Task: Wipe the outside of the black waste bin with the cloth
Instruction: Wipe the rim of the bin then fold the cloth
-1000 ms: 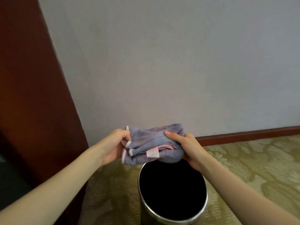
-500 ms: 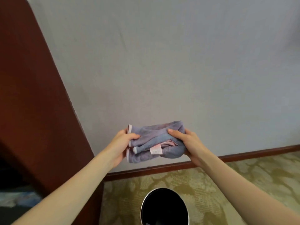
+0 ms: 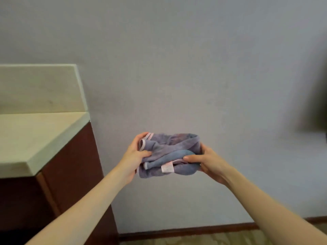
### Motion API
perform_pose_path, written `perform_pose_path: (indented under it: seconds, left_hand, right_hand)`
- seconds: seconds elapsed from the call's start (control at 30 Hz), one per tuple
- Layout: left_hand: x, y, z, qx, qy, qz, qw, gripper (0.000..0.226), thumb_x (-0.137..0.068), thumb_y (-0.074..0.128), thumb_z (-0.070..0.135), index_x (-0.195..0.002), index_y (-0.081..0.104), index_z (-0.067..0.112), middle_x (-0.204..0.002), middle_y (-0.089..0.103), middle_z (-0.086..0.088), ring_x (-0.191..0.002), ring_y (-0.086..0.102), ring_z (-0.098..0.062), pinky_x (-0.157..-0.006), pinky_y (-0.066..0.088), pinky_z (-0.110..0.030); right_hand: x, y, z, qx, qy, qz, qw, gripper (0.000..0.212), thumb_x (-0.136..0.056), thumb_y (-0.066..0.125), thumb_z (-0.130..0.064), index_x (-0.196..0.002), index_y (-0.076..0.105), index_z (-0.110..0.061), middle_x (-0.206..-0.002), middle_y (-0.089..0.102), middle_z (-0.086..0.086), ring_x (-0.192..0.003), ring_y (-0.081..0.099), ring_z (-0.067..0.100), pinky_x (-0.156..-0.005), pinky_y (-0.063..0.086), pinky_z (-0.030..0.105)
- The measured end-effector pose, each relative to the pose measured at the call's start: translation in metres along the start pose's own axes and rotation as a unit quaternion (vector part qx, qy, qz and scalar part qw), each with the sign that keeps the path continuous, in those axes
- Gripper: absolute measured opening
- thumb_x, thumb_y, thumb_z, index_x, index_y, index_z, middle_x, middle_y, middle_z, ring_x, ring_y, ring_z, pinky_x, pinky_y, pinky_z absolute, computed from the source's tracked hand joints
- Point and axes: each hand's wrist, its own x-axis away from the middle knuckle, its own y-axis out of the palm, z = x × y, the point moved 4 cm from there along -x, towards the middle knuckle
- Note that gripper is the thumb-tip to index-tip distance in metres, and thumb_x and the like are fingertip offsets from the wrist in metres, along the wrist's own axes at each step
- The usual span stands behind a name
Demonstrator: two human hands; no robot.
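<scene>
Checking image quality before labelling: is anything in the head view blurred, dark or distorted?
Head view: cloth and both hands, left, right, slightly soft; dark blurred patch at right edge; light even, no glare; counter edges splay from the wide angle.

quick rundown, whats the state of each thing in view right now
bunched purple-blue cloth with pink trim: crumpled, held in the air in front of the wall, white tag facing the camera
left hand: closed on the cloth's left end
right hand: closed on the cloth's right end
pale stone countertop on dark red-brown cabinet: bare where visible
black waste bin: out of view
</scene>
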Motion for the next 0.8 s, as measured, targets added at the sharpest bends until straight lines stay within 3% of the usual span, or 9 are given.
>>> perform_pose_path:
  seconds: [0.13,0.33,0.53,0.63,0.7,0.8]
  left_hand:
    - [-0.002,0.004,0.069,0.004,0.051,0.025,0.998,0.054,-0.077,0.050,-0.021,-0.123,0.051,0.009,-0.111,0.060,-0.008,-0.101,0.059,-0.019,-0.084,0.051,-0.030]
    - [-0.001,-0.023,0.113,0.000,0.081,0.035,0.996,0.046,-0.077,0.044,-0.023,-0.103,0.054,0.013,-0.101,0.058,-0.009,-0.091,0.055,-0.018,-0.073,0.048,-0.025]
    - [-0.023,-0.079,0.125,0.064,0.081,0.050,0.993,0.043,-0.076,0.042,-0.026,-0.083,0.047,0.016,-0.083,0.053,-0.006,-0.072,0.054,-0.015,-0.055,0.050,-0.017]
    - [-0.049,-0.117,0.130,0.079,0.075,0.065,0.992,0.045,-0.075,0.040,-0.028,-0.087,0.046,0.016,-0.083,0.054,-0.006,-0.071,0.055,-0.016,-0.053,0.050,-0.017]
    - [-0.066,-0.149,0.134,0.049,0.064,0.067,0.995,0.047,-0.076,0.040,-0.027,-0.103,0.050,0.011,-0.085,0.057,-0.007,-0.071,0.057,-0.014,-0.054,0.051,-0.016]
    - [-0.089,-0.200,0.145,0.002,0.045,0.005,0.999,0.049,-0.076,0.037,-0.028,-0.108,0.054,0.005,-0.083,0.063,-0.008,-0.068,0.064,-0.011,-0.055,0.053,-0.016]
  right_hand:
    - [-0.006,0.008,-0.068,0.011,-0.042,0.000,0.999,0.051,-0.067,0.080,-0.008,-0.111,0.063,-0.025,-0.113,0.072,0.000,-0.104,0.068,0.020,-0.081,0.058,0.034]
    - [-0.018,0.035,-0.111,0.016,-0.083,-0.025,0.996,0.043,-0.074,0.072,-0.001,-0.114,0.063,-0.016,-0.107,0.074,0.002,-0.097,0.070,0.019,-0.071,0.058,0.031]
    - [-0.056,0.079,-0.122,-0.012,-0.091,-0.056,0.994,0.038,-0.063,0.072,-0.003,-0.100,0.068,-0.002,-0.096,0.073,0.011,-0.090,0.069,0.025,-0.078,0.058,0.036]
    - [-0.094,0.105,-0.127,-0.009,-0.095,-0.068,0.993,0.029,-0.066,0.071,-0.001,-0.094,0.071,-0.007,-0.092,0.074,0.008,-0.087,0.069,0.022,-0.077,0.058,0.036]
    - [-0.122,0.126,-0.131,0.005,-0.100,-0.073,0.992,0.024,-0.072,0.068,0.003,-0.088,0.075,-0.013,-0.089,0.075,0.003,-0.085,0.070,0.017,-0.073,0.058,0.034]
    - [-0.166,0.166,-0.130,0.017,-0.093,-0.086,0.992,0.026,-0.077,0.066,0.003,-0.084,0.077,-0.019,-0.085,0.075,-0.001,-0.083,0.070,0.014,-0.071,0.058,0.035]
